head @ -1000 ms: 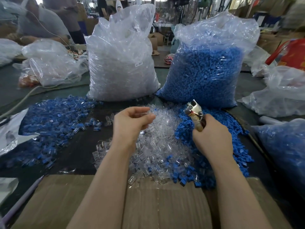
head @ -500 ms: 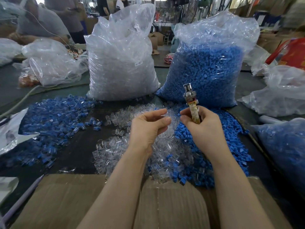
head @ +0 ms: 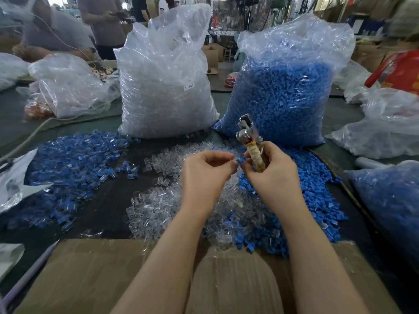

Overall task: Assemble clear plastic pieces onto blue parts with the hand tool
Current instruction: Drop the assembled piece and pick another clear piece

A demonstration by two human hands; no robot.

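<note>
My right hand (head: pixel 272 173) grips the hand tool (head: pixel 249 141) upright, its metal head above my fingers and its tape-wrapped handle in my palm. Its fingertips also pinch a small blue part (head: pixel 240 160). My left hand (head: pixel 205 171) is raised beside it, fingertips pinched on a clear piece that meets the blue part. Below both hands lies a heap of loose clear pieces (head: pixel 158 207). A heap of loose blue parts (head: pixel 317 193) lies to the right.
A big bag of clear pieces (head: pixel 165 87) and a big bag of blue parts (head: pixel 283 94) stand behind. A pile of assembled blue-and-clear pieces (head: pixel 72 168) lies at left. A cardboard sheet (head: pixel 90 275) covers the near edge. More bags lie on both sides; people stand at the back.
My right hand has lifted the tool upright and moved left. My left hand has risen from the clear heap and come right until the fingertips of both hands meet.
</note>
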